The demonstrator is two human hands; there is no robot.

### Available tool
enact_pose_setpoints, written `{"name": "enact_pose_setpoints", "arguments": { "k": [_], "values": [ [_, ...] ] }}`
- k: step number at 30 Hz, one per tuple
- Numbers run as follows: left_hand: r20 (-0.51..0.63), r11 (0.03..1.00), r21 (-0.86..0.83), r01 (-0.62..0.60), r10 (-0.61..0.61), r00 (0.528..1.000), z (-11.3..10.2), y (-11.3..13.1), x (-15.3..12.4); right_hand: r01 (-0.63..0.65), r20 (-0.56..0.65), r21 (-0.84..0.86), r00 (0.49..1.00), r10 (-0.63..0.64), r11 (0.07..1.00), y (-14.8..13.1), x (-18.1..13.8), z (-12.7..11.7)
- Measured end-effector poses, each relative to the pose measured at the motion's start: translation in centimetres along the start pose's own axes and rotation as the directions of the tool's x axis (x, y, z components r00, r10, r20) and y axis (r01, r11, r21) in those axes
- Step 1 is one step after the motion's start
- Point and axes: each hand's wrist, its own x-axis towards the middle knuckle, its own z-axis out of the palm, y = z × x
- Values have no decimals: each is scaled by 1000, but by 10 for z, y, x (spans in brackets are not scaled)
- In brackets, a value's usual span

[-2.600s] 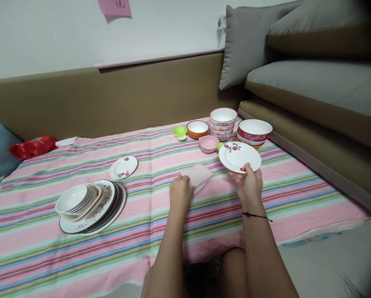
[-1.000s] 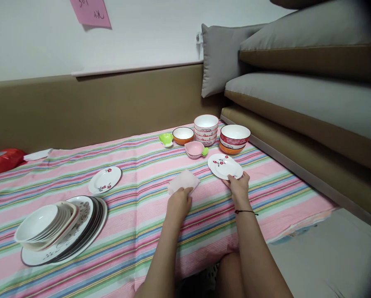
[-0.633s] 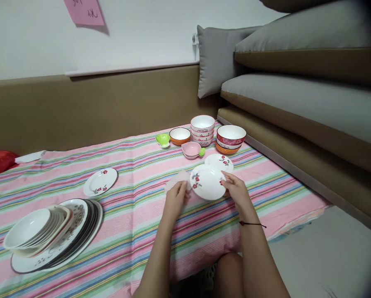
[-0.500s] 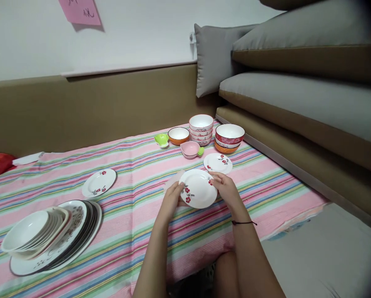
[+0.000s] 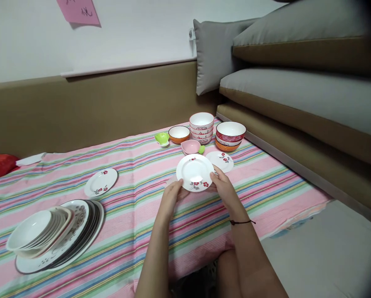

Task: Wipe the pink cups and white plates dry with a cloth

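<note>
A white plate with red flowers [image 5: 194, 171] is held above the striped cloth, tilted a little toward me. My left hand [image 5: 172, 194] grips its lower left edge, thumb on the rim and fingers underneath. At its right edge, my right hand [image 5: 222, 185] pinches the rim in the same way. Just behind it, partly covered, a second flowered plate [image 5: 225, 162] lies on the cloth. A pink leaf-shaped dish [image 5: 191, 146] sits beyond the held plate, its near edge hidden.
Left of my hands lies another flowered plate [image 5: 101, 182]. Nearer me stands a stack of bowls [image 5: 30, 229] on dark-edged plates [image 5: 92, 227]. At the back are stacked white bowls [image 5: 201, 121], red and orange bowls [image 5: 231, 131], an orange bowl [image 5: 179, 134] and a green dish [image 5: 162, 139]. Cushions [image 5: 297, 95] rise at right.
Both hands have raised the plate slightly away from me and turned it, so its larger flower group has gone from the left side to the near edge.
</note>
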Motion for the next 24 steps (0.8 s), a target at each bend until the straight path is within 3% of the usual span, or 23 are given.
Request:
{"name": "enact_pose_setpoints", "arguments": {
  "k": [4,7,11,13,15,21,24],
  "values": [
    [-11,980,194,46,-44,999,-12,4,-3,140,-24,-215,989,-148,967,8,8,-13],
    [70,965,249,83,-103,992,-15,1,-2,98,4,-257,995,-100,961,10,10,-13],
    [87,989,115,91,-102,991,-7,-6,2,-101,-103,27,989,103,995,5,5,0],
    [40,1000,-13,24,-23,999,0,-9,4,-180,-21,120,983,184,976,3,1,11],
    [-17,992,-114,-47,45,999,7,-11,7,-219,85,96,974,211,971,2,-5,21],
    [-101,975,-189,-119,101,990,9,-13,10,-255,184,-36,949,257,966,7,-10,27],
    [-93,971,-206,-118,101,991,7,-13,11,-190,143,-121,968,207,974,11,-6,23]
  ]
}}
